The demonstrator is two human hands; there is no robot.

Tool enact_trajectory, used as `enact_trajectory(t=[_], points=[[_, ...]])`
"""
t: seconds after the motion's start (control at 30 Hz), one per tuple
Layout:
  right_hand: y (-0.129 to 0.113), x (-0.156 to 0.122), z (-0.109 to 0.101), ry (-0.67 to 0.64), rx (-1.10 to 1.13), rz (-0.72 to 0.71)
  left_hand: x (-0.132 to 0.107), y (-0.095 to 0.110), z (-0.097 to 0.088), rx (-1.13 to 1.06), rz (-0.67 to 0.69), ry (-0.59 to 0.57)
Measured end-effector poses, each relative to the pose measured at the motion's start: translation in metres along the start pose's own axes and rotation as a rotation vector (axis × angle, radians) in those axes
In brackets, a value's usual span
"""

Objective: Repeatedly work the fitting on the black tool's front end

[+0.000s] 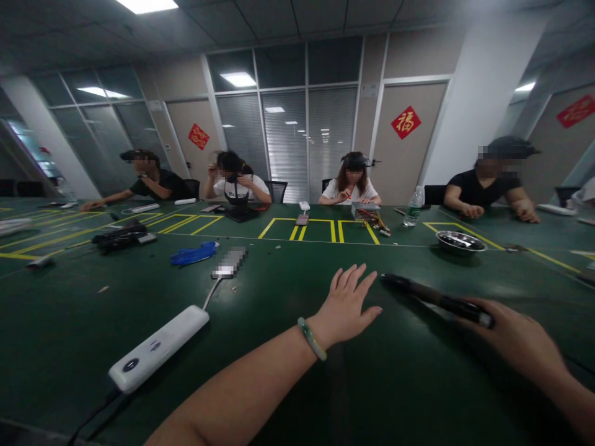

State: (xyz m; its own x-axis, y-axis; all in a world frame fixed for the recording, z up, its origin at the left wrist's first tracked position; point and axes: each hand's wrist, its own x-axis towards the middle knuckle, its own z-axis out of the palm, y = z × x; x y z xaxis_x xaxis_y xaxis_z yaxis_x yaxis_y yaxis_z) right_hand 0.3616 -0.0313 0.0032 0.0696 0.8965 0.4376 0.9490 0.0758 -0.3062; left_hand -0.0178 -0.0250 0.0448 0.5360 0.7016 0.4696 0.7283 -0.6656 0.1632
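Note:
My left hand [346, 305] lies flat on the green table [260, 347] with its fingers stretched and spread; it holds nothing, and a green bracelet sits on its wrist. To its right, my right hand [515, 337] is closed round the near end of a long black tool [432, 298], which points left and away, low over the table. The tool's far tip ends just right of my left fingertips.
A white power strip [158, 347] with cable lies near left. Farther off are a blue glove [194, 254], a black bundle [119, 238], a metal bowl [460, 241], a water bottle [413, 207] and yellow floor-style markings. Several people sit along the far side.

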Motion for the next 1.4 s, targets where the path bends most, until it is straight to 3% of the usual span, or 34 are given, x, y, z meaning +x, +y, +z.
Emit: enact_trajectory(t=[0.1, 0.23, 0.3, 0.37, 0.47, 0.6, 0.77, 0.87, 0.97, 1.07, 1.17, 1.27, 1.4], points=[[-0.080, 0.015, 0.037, -0.173, 0.039, -0.198, -0.001, 0.002, 0.005, 0.013, -0.005, 0.043], [-0.183, 0.013, 0.079, -0.191, 0.129, -0.374, -0.002, -0.009, 0.014, 0.037, -0.039, 0.038], [-0.214, 0.010, 0.094, -0.209, 0.178, -0.416, -0.004, -0.017, 0.018, 0.030, -0.050, 0.009], [-0.227, 0.006, 0.103, -0.267, 0.232, -0.445, -0.006, -0.024, 0.020, 0.017, -0.050, -0.026], [-0.223, 0.001, 0.094, -0.318, 0.260, -0.482, -0.010, -0.032, 0.021, 0.006, -0.035, -0.054], [-0.192, -0.008, 0.055, -0.317, 0.077, -0.384, -0.014, -0.039, 0.020, -0.013, 0.023, -0.095], [-0.159, -0.019, 0.023, -0.679, -0.061, -0.156, -0.013, -0.046, 0.019, -0.005, 0.101, -0.189], [-0.155, -0.019, 0.024, -0.741, -0.104, -0.108, -0.011, -0.049, 0.018, -0.005, 0.102, -0.214], [-0.155, -0.014, 0.031, -0.628, -0.112, -0.035, -0.010, -0.049, 0.017, -0.001, 0.094, -0.223], [-0.154, -0.001, 0.041, -0.350, -0.072, 0.055, -0.009, -0.047, 0.017, 0.007, 0.082, -0.228], [-0.152, 0.017, 0.055, -0.122, -0.004, 0.037, -0.009, -0.044, 0.018, 0.018, 0.070, -0.230], [-0.147, 0.030, 0.067, -0.095, 0.065, -0.019, -0.009, -0.043, 0.021, 0.036, 0.059, -0.222], [-0.143, 0.029, 0.069, -0.197, 0.145, -0.064, -0.010, -0.040, 0.026, 0.033, 0.068, -0.164]])
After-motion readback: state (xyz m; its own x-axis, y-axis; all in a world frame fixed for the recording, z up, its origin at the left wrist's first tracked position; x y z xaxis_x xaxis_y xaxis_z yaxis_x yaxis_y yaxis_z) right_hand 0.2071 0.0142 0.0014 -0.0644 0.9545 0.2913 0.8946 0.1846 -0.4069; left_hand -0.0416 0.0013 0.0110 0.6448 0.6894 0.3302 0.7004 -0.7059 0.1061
